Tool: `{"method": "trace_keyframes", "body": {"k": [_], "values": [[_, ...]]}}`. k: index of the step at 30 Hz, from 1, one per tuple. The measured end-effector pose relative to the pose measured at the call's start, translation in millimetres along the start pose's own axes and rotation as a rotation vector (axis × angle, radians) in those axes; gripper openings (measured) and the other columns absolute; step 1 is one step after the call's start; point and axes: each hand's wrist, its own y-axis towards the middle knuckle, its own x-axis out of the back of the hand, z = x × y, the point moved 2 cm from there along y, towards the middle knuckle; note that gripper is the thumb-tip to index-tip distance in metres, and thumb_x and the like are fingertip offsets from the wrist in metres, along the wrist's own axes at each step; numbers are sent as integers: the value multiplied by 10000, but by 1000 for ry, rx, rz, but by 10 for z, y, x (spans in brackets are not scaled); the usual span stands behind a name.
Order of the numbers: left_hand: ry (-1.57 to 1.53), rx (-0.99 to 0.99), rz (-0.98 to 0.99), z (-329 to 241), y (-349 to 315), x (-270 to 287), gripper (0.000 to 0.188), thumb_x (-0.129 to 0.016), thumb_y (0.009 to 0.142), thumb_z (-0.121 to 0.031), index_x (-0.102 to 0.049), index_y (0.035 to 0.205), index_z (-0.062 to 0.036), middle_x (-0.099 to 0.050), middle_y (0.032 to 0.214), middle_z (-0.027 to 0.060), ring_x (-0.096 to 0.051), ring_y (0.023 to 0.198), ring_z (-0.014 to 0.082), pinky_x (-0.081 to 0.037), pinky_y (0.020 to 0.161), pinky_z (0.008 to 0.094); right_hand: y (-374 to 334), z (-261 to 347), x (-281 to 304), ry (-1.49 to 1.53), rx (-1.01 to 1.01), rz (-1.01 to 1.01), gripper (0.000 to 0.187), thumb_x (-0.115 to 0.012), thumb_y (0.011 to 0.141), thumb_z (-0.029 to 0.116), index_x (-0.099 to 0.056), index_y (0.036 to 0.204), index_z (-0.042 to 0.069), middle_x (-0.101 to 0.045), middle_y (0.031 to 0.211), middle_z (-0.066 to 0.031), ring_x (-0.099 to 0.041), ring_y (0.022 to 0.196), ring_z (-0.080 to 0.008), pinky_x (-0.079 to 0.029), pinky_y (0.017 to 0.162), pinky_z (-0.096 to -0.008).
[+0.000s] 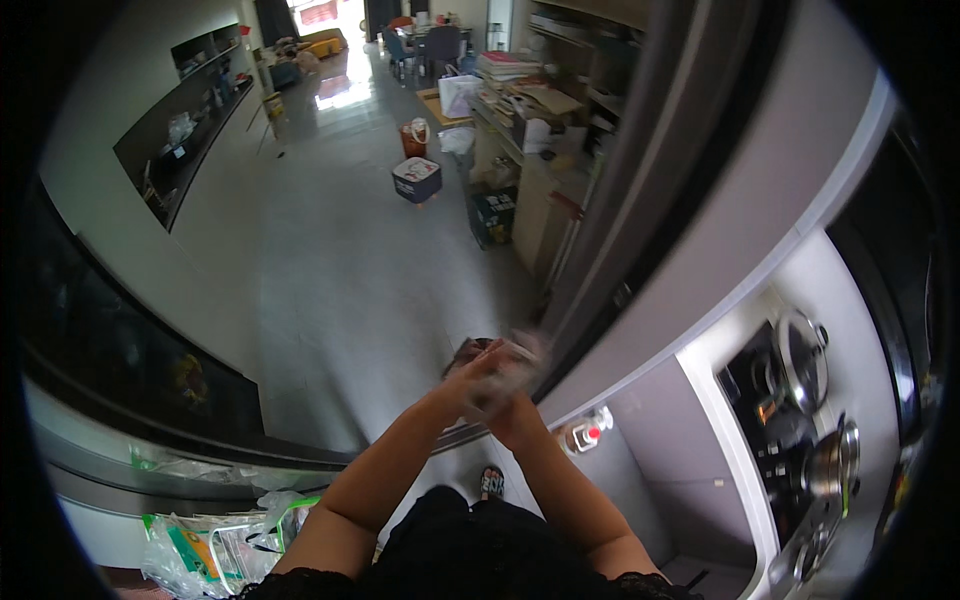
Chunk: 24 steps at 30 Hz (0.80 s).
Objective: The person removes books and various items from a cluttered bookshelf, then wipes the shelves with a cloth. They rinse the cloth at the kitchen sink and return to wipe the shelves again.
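Note:
Both arms reach forward, and my hands meet in front of my body by the dark door frame. My left hand [465, 385] lies against a pale greyish, crumpled-looking thing [490, 392], its fingers drawn in. Close on the other side, my right hand [516, 420] is also bent in around it. Motion smears the thing and the fingertips, so its kind cannot be made out. Just beyond the left fingers shows a dark brown patch [468, 352], partly covered by the hand.
A sliding door frame [610, 290] rises at the right. Beyond its floor track lie a grey tiled floor [340, 260], a square box [417, 180] and a cluttered cabinet [540, 180]. Nearer stand a stove with a pan [802, 360], a bottle [585, 434] and plastic bags [215, 545].

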Motion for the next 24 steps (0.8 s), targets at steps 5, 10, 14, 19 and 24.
{"method": "trace_keyframes", "body": {"k": [5, 10, 14, 19, 24], "values": [[-771, -83, -335, -329, 970, 805, 425, -482, 971, -304, -502, 1285, -19, -503, 1317, 141, -455, 1238, 257, -363, 1043, 370, 1631, 66, -194, 570, -155, 225, 417, -525, 914, 441, -505, 1233, 173, -560, 1210, -36, -528, 1152, -215, -429, 995, -388], [-1233, -82, -77, 110, 1948, 1636, 473, -447, 970, -344, -428, 1345, -57, -439, 1396, 121, -410, 1294, 266, -327, 1087, 402, 3231, -61, -184, 120, 29, 42, 377, -497, 945, 359, -493, 1258, 150, -540, 1252, -90, -521, 1166, -249, -420, 1008, -403], [-1023, -22, -63, 56, 3048, 2393, 422, -433, 989, -279, -414, 1361, -81, -458, 1371, 79, -424, 1274, 233, -319, 1091, 388, 4477, 158, -373, 210, 31, 63, 439, -514, 933, 370, -468, 1278, 102, -521, 1279, -114, -509, 1178, -271, -402, 1028, -397], [-168, 70, 113, 73, 4497, 3146, 444, -434, 1000, -278, -388, 1373, -42, -462, 1355, 100, -456, 1236, 221, -327, 1079, 376, 5817, 777, -570, 370, 60, 33, 509, -465, 928, 487, -517, 1221, 75, -568, 1216, -111, -572, 1082, -256, -471, 944, -410], [-1360, 145, 323, -624, 5903, 3488, 612, -312, 988, -458, -334, 1404, -9, -323, 1465, 196, -299, 1365, 338, -258, 1123, 448, 6796, 1541, -465, 561, 117, -129, 632, -393, 887, 647, -594, 1147, 107, -599, 1198, -62, -563, 1091, -248, -422, 981, -390]]}}
